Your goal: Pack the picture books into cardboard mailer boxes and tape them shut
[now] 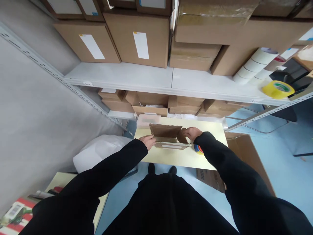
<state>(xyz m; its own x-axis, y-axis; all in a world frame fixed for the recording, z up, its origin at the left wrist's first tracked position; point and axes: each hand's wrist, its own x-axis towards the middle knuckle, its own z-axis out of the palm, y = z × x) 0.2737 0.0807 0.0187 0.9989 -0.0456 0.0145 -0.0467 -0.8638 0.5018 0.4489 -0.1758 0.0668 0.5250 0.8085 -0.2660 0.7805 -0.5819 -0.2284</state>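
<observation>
A small open cardboard box (pixel 173 146) stands on the cream-coloured table in front of me, its raised back flap (pixel 165 130) showing a ragged edge. At the box's left end, my left hand (pixel 148 142) has its fingers closed on the side. My right hand (pixel 193 133) grips the brown flap at the right end between thumb and fingers. Just below my right wrist, a roll of tape (pixel 198 149) with blue, red and yellow colours is partly covered by my sleeve. The inside of the box is mostly in shadow.
Shelving (pixel 122 73) with several cardboard boxes rises behind the table (pixel 210 127). A yellow tape roll (pixel 277 89) and white rolls (pixel 254 65) sit on its right side. A white bag (pixel 97 151) is at left; a large open carton (pixel 244 150) stands right of the table.
</observation>
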